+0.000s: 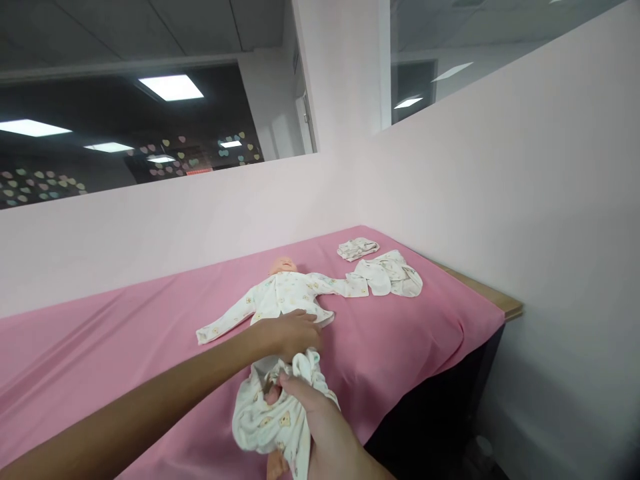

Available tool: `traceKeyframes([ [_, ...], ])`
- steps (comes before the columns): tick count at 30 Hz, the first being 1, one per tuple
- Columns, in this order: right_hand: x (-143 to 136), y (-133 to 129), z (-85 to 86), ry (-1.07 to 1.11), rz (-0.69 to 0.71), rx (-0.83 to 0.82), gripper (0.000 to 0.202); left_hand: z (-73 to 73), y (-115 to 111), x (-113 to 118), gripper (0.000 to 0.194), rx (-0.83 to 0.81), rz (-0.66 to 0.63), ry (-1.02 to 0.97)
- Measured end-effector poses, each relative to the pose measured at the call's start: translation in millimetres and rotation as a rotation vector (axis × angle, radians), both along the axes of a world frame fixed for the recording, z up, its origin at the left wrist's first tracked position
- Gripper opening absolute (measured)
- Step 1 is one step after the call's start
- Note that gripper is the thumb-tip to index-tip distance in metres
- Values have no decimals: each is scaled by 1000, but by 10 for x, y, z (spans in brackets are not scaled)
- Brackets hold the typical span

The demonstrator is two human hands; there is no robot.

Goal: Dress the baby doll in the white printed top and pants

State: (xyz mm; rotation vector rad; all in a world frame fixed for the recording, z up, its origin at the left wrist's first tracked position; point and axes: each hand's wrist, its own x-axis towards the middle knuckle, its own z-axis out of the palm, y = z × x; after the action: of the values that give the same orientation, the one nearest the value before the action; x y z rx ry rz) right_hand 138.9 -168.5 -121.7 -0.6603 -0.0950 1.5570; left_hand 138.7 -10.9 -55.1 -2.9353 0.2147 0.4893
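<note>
- One beige plastic doll, centre, on pink cloth.
- White printed fabric garment, near; my right hand clamped on it.
- Left hand over doll's waist; fingers' closure I cannot tell.

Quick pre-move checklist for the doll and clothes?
1. Doll face up on the pink sheet: ok.
2. Shirt on the doll, sleeves spread out: ok.
3. Right hand gripping the pants: ok, thumb over the cloth.
4. Left hand gripping cloth: cannot tell, fingertips hidden.
5. Pants smooth: not ok, bunched.
6. Folded clothes clear of both hands: ok.
</note>
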Motion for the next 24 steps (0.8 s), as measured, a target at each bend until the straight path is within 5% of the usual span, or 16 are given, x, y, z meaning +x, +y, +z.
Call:
traceKeyframes([
  [4,-51,6,-16,-24,19,-6,30,-52,-74,-96,59,88,10,36],
  [12,-193,-56,-78,-106,-1,119,29,-235,-314,-188,28,-85,-162,-142],
  [18,-67,-205,-177,-5,-28,73,39,-42,-326,-226,37,-226,48,-271],
  [24,117,-271,-263,148,-172,87,46,173,-260,-361,27,-478,213,-190],
])
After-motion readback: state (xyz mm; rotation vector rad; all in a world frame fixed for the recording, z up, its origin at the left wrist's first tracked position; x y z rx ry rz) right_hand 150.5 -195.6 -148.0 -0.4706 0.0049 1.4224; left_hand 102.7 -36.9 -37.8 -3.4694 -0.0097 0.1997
